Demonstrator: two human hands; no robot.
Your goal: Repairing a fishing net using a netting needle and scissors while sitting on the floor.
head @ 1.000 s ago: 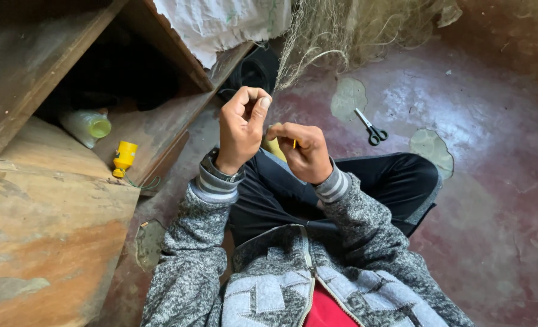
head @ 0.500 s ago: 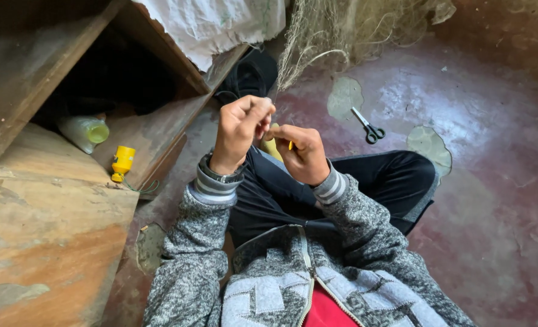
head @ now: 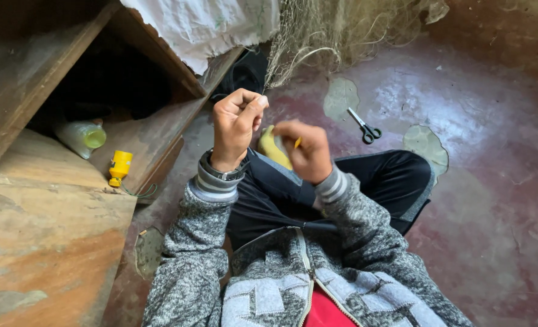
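Both hands pinch: left hand net twine, right hand a yellow netting needle.

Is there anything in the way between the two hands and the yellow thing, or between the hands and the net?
Nothing visible. The right hand already grips the yellow tool, and the left hand is pinched shut just beside it. The net hangs right above both hands, with no object between. The scissors lie off to the side on the floor.
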